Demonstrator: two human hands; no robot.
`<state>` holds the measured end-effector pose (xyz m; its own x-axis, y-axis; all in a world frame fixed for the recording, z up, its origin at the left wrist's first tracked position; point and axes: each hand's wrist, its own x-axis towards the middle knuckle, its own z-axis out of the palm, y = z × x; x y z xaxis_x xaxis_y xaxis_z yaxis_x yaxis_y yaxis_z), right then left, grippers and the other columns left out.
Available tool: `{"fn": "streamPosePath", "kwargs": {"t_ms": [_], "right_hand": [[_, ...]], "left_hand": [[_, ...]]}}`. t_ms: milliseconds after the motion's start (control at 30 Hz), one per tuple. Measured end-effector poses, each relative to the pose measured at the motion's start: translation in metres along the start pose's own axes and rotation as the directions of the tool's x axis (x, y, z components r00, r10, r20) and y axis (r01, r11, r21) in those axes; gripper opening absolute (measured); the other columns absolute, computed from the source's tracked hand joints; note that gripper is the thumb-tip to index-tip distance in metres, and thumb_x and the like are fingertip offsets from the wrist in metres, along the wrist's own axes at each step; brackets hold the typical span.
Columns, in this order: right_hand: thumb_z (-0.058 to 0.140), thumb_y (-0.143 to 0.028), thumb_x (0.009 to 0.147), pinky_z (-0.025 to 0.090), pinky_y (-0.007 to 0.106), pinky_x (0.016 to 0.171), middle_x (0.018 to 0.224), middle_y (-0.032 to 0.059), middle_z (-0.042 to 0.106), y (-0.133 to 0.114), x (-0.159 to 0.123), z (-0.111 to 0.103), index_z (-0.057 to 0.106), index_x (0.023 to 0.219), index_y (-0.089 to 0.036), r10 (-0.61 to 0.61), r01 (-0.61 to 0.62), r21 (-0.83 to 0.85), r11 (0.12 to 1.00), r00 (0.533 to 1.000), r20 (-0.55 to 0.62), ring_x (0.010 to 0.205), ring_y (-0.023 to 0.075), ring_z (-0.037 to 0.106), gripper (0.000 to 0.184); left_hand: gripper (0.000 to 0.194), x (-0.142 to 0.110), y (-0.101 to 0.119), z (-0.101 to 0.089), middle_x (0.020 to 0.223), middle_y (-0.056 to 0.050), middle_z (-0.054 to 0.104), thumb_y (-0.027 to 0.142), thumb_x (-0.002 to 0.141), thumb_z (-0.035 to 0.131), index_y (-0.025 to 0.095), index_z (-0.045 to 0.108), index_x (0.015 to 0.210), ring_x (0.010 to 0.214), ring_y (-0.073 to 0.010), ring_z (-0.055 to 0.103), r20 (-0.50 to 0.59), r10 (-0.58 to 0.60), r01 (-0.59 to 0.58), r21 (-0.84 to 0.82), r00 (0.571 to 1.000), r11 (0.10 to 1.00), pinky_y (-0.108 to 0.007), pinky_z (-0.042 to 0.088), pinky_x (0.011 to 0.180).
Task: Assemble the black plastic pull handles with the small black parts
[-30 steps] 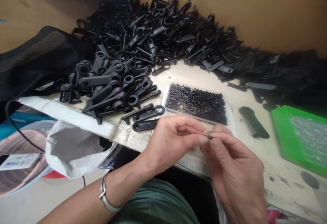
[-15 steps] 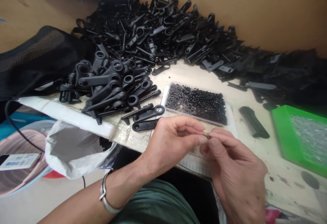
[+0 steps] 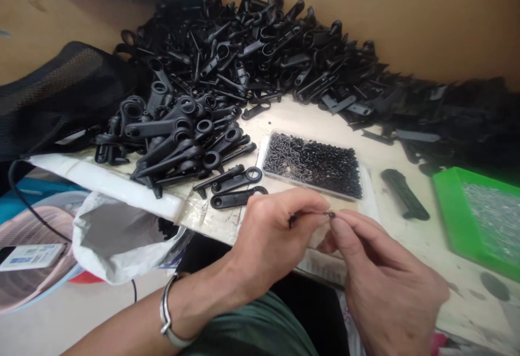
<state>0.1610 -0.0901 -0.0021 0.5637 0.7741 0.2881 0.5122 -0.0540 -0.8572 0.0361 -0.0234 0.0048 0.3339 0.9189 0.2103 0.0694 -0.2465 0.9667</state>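
Note:
My left hand [image 3: 266,245] and my right hand [image 3: 390,280] meet fingertip to fingertip over the table's near edge. Between them sits a tiny black part [image 3: 330,214], pinched by my right thumb and forefinger. The left thumb and forefinger close at its other side, where a thin glint shows; what they grip there is too small to name. Another dark bit [image 3: 291,220] peeks out inside my left hand. Just beyond the hands lies a shallow clear box [image 3: 312,191] filled with small black pieces [image 3: 317,163].
Black plastic crank-shaped arms [image 3: 227,47] are heaped along the back, with a smaller pile [image 3: 174,134] at left. One arm [image 3: 404,193] lies alone at right, beside a green tray [image 3: 450,204] of clear pieces. An open white bag [image 3: 97,247] hangs below the left edge.
My right hand has shifted slightly right, opening a little more space between the palms. A dark bit now shows inside my left hand. The piles and containers stay put.

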Motion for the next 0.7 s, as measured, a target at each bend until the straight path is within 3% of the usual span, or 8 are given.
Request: {"fn": "streamPosePath", "kwargs": {"t_ms": [100,233,433,567,700], "right_hand": [[0.072,-0.037,0.084,0.054,0.021,0.058,0.065,-0.0042,0.069,-0.008,0.0,0.0,0.077,0.085,-0.023,0.02,-0.021,-0.082,0.996,1.0,-0.011,0.053,0.01,0.062,0.014],[0.073,-0.034,0.084,0.052,0.018,0.059,0.063,-0.0074,0.069,-0.009,0.002,0.0,0.077,0.083,-0.026,-0.03,0.026,-0.115,0.993,0.999,-0.035,0.053,0.008,0.063,0.009],[0.071,-0.028,0.087,0.049,0.015,0.056,0.064,-0.0103,0.07,0.008,0.006,-0.007,0.075,0.088,-0.029,-0.188,0.199,-0.114,0.973,0.977,0.104,0.053,0.005,0.063,0.004],[0.074,-0.029,0.084,0.051,0.017,0.056,0.069,-0.0079,0.073,0.015,0.004,-0.005,0.075,0.084,-0.028,-0.139,0.145,-0.148,0.978,0.989,0.049,0.053,0.0068,0.065,0.002],[0.074,-0.029,0.083,0.054,0.019,0.056,0.068,-0.0065,0.072,0.018,0.0,-0.002,0.075,0.086,-0.026,-0.085,0.087,-0.063,0.994,0.996,0.032,0.053,0.009,0.067,0.004]], "left_hand": [[0.018,-0.001,0.002,-0.001,0.074,0.005,0.073,0.006,0.084,0.064,0.019,0.069,0.074,0.065,-0.0064,0.065,0.015,0.106,-0.107,0.115,0.994,0.988,-0.013,0.051,0.062],[0.019,-0.001,0.002,-0.001,0.075,0.006,0.073,0.005,0.084,0.064,0.019,0.068,0.071,0.066,-0.0064,0.066,0.038,0.122,-0.126,0.127,0.992,0.984,-0.012,0.051,0.064],[0.018,-0.001,-0.001,-0.005,0.072,0.007,0.072,0.003,0.083,0.065,0.018,0.067,0.072,0.064,-0.0046,0.065,0.063,0.111,-0.117,0.087,0.992,0.989,-0.01,0.05,0.063],[0.014,-0.003,-0.003,-0.005,0.077,0.005,0.074,0.005,0.082,0.067,0.018,0.069,0.078,0.065,-0.0067,0.067,0.057,0.084,-0.089,0.093,0.995,0.992,-0.012,0.053,0.063],[0.015,-0.004,-0.005,-0.003,0.079,0.004,0.076,0.004,0.081,0.068,0.018,0.07,0.085,0.068,-0.0082,0.07,0.052,0.066,-0.068,0.045,0.996,0.997,-0.013,0.056,0.066]]}}
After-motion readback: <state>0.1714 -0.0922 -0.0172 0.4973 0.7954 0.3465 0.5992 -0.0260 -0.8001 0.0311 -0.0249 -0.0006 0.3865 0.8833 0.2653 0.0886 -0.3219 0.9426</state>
